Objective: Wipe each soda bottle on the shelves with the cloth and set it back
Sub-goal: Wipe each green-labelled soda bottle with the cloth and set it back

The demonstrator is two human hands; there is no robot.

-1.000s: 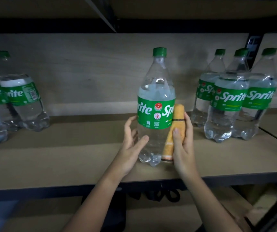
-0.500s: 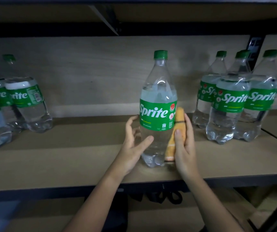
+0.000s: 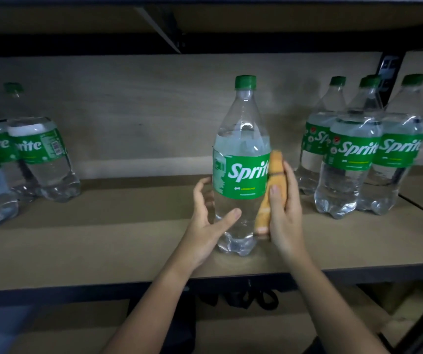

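Head view: two bare hands bracket one upright Sprite bottle (image 3: 241, 162) on the shelf (image 3: 103, 241).
Left hand fingers: the left hand (image 3: 206, 218) is spread and relaxed, its fingers (image 3: 200, 190) loosely curved round the bottle's left flank below the label; the thumb tip lies across the clear lower body. It cups more than it grips; contact looks light and I cannot tell whether the far fingers touch.
Right hand fingers: the right hand (image 3: 283, 208) grips a rolled orange cloth (image 3: 269, 190), with its fingers (image 3: 274, 198) wrapped over the roll and the roll pressed against the bottle's right side from label to lower body.
Bottle relative to fingers: directly between both hands, touching the cloth on its right and just inside the left palm's curve on its left.
Long axis: vertical, green cap up, base standing on the shelf near the front edge; the cloth roll runs nearly parallel to it.
Nearer hand: both about equally close; the right does the wiping, the left steadies.
Outward, right: a cluster of Sprite bottles (image 3: 358, 154) stands well apart beyond the right hand.
Outward, left: more wrapped Sprite bottles (image 3: 39, 159) farther off beyond the left hand.
Judgement: the coming stroke likely turns on sliding the cloth along the vertical axis while the left hand stops the bottle from tipping.
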